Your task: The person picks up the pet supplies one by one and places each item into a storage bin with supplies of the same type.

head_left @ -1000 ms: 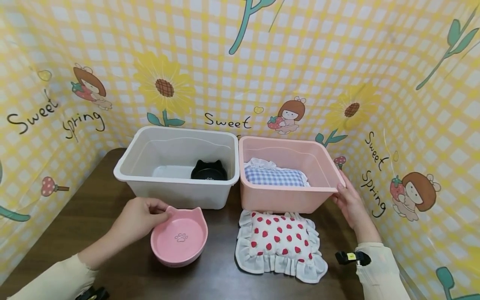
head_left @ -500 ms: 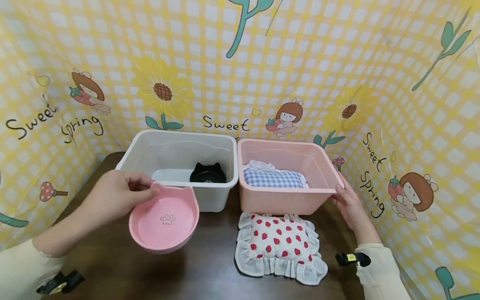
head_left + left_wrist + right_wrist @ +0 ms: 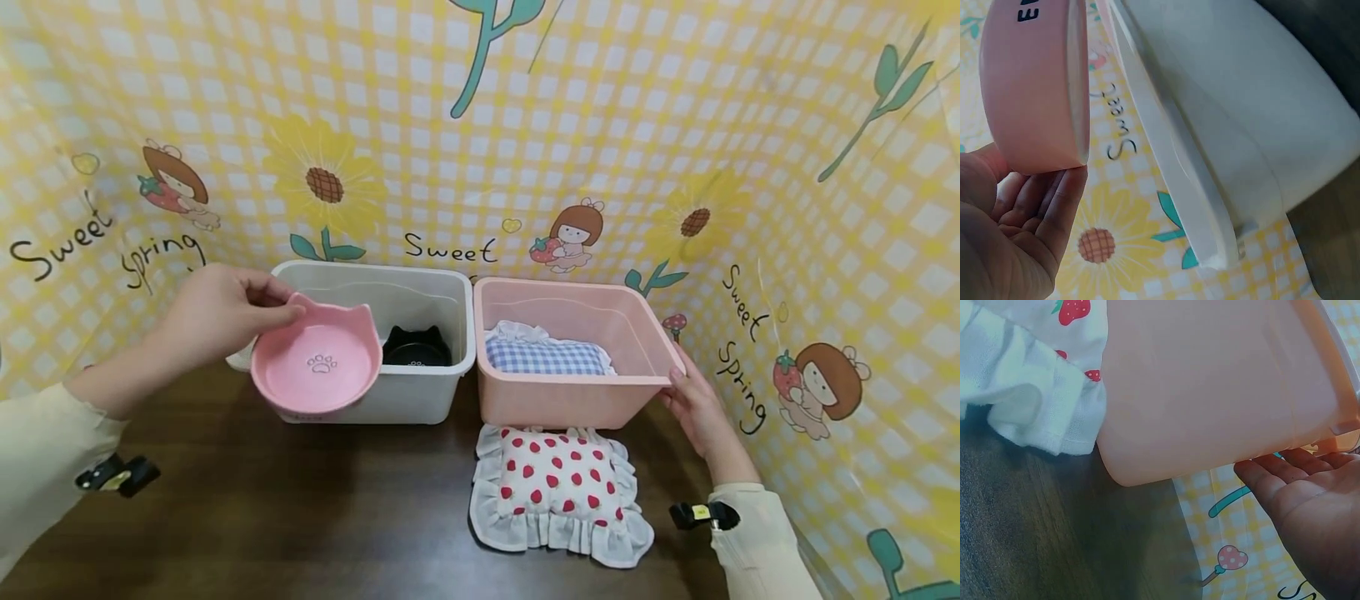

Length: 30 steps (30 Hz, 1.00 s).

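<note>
My left hand (image 3: 213, 321) pinches the eared rim of a pink cat-shaped bowl (image 3: 318, 385) with a paw print inside. The bowl is raised off the table and tilted, overlapping the front left of a light grey plastic bin (image 3: 423, 396) in the head view. Inside that bin sits a black cat-eared bowl (image 3: 416, 343). On the right, my right hand (image 3: 697, 408) holds the right rim of a pink plastic bin (image 3: 570, 402), thumb at the edge. In the right wrist view its fingers (image 3: 1266, 478) lie along the bin's side. A blue checked cushion (image 3: 547, 357) lies inside the pink bin.
A strawberry-print cushion (image 3: 562, 475) with a white ruffle lies before the pink bin. Both bins stand side by side on the dark wooden table (image 3: 360, 517). A yellow checked cloth (image 3: 450, 150) hangs behind and around the sides.
My left hand has lifted the pink bowl off the table and carried it up and leftward, to the front of the grey bin. My right hand stays at the pink bin's rim.
</note>
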Tool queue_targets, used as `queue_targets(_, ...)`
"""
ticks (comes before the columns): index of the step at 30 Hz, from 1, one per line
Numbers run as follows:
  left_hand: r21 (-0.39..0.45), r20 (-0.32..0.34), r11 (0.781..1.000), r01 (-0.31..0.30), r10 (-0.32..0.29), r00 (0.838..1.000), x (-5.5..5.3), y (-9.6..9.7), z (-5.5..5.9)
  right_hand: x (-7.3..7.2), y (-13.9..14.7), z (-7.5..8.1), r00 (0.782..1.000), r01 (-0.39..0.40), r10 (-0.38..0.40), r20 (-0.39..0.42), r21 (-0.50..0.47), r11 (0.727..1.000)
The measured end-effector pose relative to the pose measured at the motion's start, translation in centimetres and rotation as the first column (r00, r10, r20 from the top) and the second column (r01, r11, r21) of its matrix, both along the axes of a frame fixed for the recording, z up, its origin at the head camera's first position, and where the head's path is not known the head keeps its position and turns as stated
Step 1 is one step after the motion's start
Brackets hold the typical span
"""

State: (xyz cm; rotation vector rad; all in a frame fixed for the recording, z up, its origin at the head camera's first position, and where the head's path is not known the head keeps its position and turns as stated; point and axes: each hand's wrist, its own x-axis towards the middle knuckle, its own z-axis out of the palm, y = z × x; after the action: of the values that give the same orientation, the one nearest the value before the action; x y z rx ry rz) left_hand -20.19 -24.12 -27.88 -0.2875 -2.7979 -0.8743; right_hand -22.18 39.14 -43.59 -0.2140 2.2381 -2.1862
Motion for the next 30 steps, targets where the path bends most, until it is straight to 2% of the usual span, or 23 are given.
queue_targets(6,-0.030,0.004,0.999,0.026,-0.026,1.000,-2.4,0.0,0.7,0.0,-0.2,-0.2,1.000,0.006,-0.006,-0.008,-0.001,1.000)
queue_targets(10,-0.038,-0.033,0.999,0.039,-0.040,0.999,-3.8,-0.2,1.5,0.1,-0.2,-0.1,1.000,0.024,-0.024,-0.003,0.000,1.000)
queue_targets(14,-0.048,-0.054,0.998,0.032,-0.034,0.998,-5.1,-0.7,1.7,0.2,-0.3,0.0,0.999,0.031,-0.031,0.014,0.020,0.999)
queue_targets(19,-0.045,-0.077,0.999,0.011,-0.014,0.997,-6.7,-1.1,1.3,0.4,-0.3,0.2,0.999,0.032,-0.033,0.022,0.030,0.999)
queue_targets(24,-0.023,-0.095,0.999,0.042,-0.044,0.994,-8.2,-1.1,0.3,0.3,-0.1,0.2,1.000,0.023,-0.023,0.022,0.020,1.000)
queue_targets(30,-0.023,-0.076,0.996,0.083,-0.085,0.994,-9.1,-1.0,-1.0,0.1,-0.2,0.0,1.000,0.017,-0.017,0.019,0.018,1.000)
